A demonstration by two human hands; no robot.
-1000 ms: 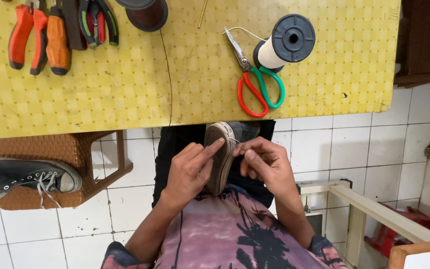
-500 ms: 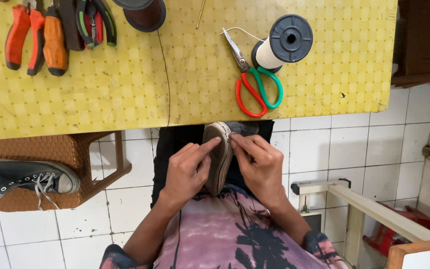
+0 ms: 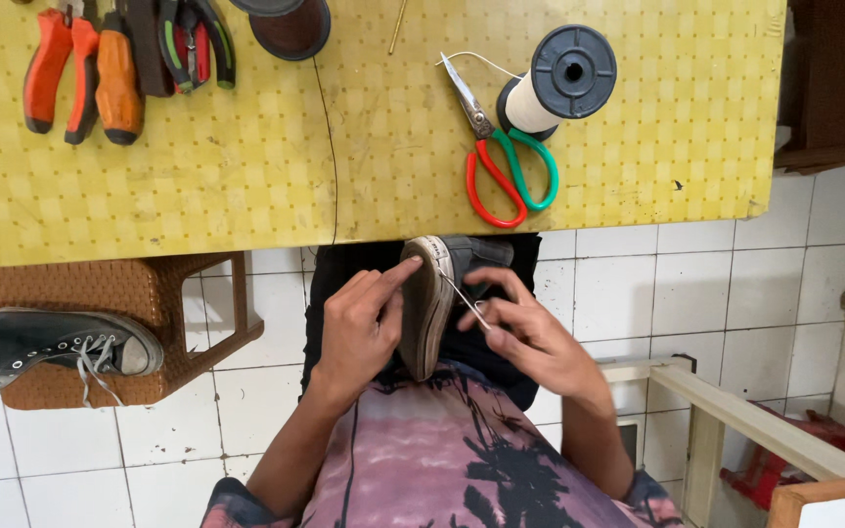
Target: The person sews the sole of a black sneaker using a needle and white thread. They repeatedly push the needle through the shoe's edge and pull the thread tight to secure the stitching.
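A person sits at a yellow table (image 3: pixel 246 186), seen from above, with a grey sneaker (image 3: pixel 432 298) held on edge in the lap, just below the table's near edge and at the centre of the view. Its pale rubber sole faces the left hand (image 3: pixel 359 332), toe end toward twelve o'clock.

The left hand lies against the sole from the nine o'clock side: the forefinger is stretched out along the toe rubber, the other fingers curled loosely against the sole — pressing rather than wrapping. The right hand (image 3: pixel 530 337) sits at three o'clock of the shoe, thumb and fingers pinched on a thin metal needle or awl (image 3: pixel 464 298) whose tip touches the seam where sole meets upper.

On the table at twelve o'clock from the shoe lie scissors (image 3: pixel 501 166) with one red and one green handle loop, and just beside them at one o'clock a spool of pale thread (image 3: pixel 555 88) with a dark flange. At ten to eleven o'clock, along the far edge, sit orange-handled pliers (image 3: pixel 56 73), an orange tool handle (image 3: pixel 117 78) and green-and-red-handled cutters (image 3: pixel 193 44). A dark round lid (image 3: pixel 290 24) lies near them.

At nine o'clock, well apart from the hands, a second dark sneaker (image 3: pixel 51 347) with white laces rests on a brown woven stool (image 3: pixel 129 313) over a white tiled floor (image 3: pixel 696 293).
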